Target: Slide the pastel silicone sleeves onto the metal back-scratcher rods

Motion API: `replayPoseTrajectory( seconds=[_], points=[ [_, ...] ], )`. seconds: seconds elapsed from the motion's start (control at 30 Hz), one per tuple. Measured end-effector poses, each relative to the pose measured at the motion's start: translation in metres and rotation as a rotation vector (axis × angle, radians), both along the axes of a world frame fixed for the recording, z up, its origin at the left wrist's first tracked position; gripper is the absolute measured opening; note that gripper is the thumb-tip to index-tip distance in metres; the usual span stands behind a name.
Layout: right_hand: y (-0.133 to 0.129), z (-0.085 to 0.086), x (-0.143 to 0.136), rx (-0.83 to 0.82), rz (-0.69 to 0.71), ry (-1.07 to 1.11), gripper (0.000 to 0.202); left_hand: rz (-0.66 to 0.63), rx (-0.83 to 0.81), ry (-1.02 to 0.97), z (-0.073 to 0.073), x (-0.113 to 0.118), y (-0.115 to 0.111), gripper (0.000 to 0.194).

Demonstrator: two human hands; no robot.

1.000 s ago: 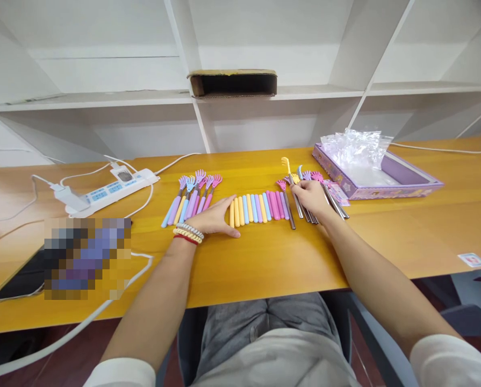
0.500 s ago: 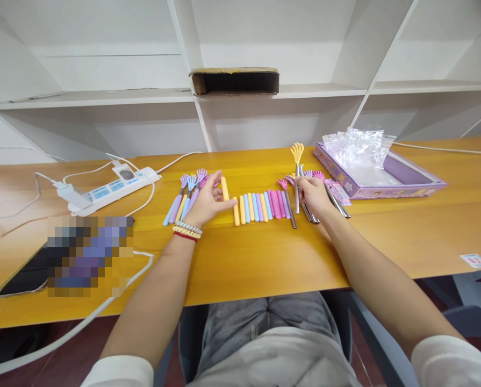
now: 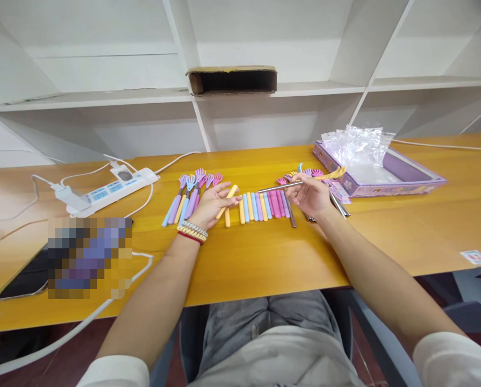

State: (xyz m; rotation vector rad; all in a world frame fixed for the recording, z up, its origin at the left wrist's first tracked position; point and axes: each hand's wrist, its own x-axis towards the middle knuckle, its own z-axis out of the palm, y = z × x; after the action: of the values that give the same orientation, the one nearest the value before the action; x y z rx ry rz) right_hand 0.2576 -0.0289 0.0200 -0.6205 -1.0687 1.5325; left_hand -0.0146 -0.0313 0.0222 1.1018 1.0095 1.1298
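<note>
My left hand (image 3: 216,207) holds a yellow handle (image 3: 231,192), tilted, between thumb and fingers. Another yellow handle (image 3: 228,218) lies just below it on the table. In my right hand (image 3: 310,194) is a metal rod (image 3: 278,187) with a yellow hand-shaped head (image 3: 337,173); the rod points left, toward my left hand, not touching it. Between my hands lies a row of yellow, blue, purple and pink handles (image 3: 260,207). Several pieces with handles and hand-shaped heads (image 3: 187,199) lie left of my left hand. More metal rods (image 3: 337,203) lie under and beside my right hand.
A purple box (image 3: 401,188) with clear plastic bags (image 3: 359,148) stands at the right. On the left are a white power strip (image 3: 115,188) with cables and a dark phone (image 3: 24,277) beside a blurred patch. A cardboard box (image 3: 232,81) sits on the white shelf.
The rod in my right hand has turned from upright to nearly level, its yellow head now to the right. The yellow handle in my left hand has tilted; the loose one below lies further left.
</note>
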Motion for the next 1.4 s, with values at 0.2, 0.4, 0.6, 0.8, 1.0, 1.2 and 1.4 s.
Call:
replayPoseTrajectory(
  seconds=[0.2,0.4,0.6,0.8,1.0,1.2,1.4],
  points=[
    [-0.001,0.001,0.001,-0.013,0.104,0.002,0.046,-0.08,0.215,0.387,0.001,0.001,-0.005,0.041],
    [-0.002,0.002,-0.002,-0.012,0.088,-0.045,0.05,0.072,0.6,0.869,0.0,0.001,-0.009,0.029],
    [-0.005,0.006,-0.005,-0.074,0.036,-0.133,0.052,0.018,0.688,0.941,0.0,0.002,-0.011,0.028],
    [-0.005,0.005,-0.005,-0.058,0.066,-0.087,0.047,-0.003,0.716,0.935,0.002,0.004,-0.014,0.031],
    [-0.004,0.004,-0.005,-0.046,0.073,-0.115,0.048,-0.008,0.778,1.013,-0.001,0.004,-0.013,0.033],
    [-0.004,0.001,-0.009,-0.05,0.089,-0.166,0.048,-0.044,0.855,1.103,-0.005,0.003,-0.012,0.038],
    [-0.007,0.001,-0.015,-0.037,0.136,-0.187,0.046,-0.099,0.824,1.123,0.001,0.005,-0.017,0.04]
  ],
)
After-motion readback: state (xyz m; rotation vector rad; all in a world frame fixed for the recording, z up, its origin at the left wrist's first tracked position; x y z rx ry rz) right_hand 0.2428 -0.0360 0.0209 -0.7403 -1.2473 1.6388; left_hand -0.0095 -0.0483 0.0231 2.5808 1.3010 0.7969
